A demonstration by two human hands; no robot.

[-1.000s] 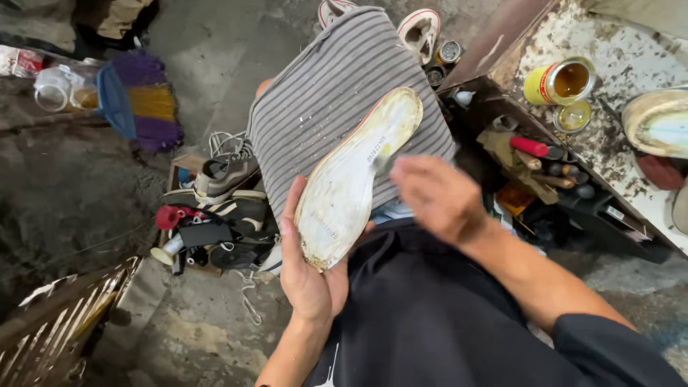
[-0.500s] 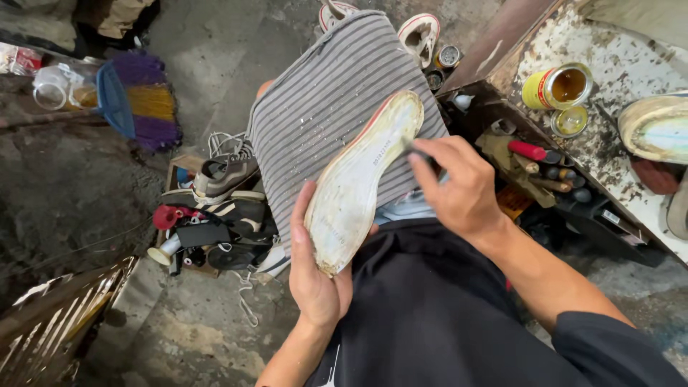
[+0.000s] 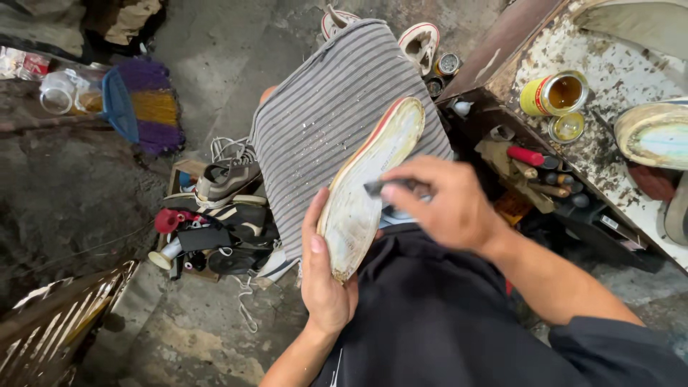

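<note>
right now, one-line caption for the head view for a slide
Left hand holds a detached shoe sole while the right hand presses a dark tool on it.

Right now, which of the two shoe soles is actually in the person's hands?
The long pale sole over the striped cloth: the left hand grips its lower end and the right hand works a small dark tool on it. The other sole lies untouched on the speckled bench.

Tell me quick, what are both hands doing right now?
Left hand: closed around the lower end of the pale shoe sole, holding it up.
Right hand: fingers pinched on a small dark tool, its tip against the sole.
</note>
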